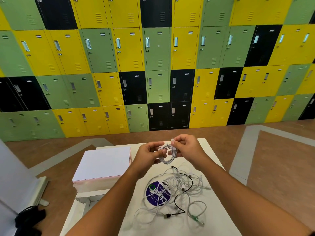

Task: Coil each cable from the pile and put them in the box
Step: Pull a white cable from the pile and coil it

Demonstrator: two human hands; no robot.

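Note:
Both hands are raised over the far part of the white table with a small coil of white cable between them. My left hand holds the coil's left side with curled fingers. My right hand pinches the cable's end at the top of the coil. Nearer to me a tangled pile of cables, mostly white with one black, lies on the table. The white box stands at the table's left with its lid shut.
A round purple sticker lies under the pile. A wall of yellow, green and black lockers stands beyond the table. Brown floor surrounds the table. A dark object lies on the floor at the lower left.

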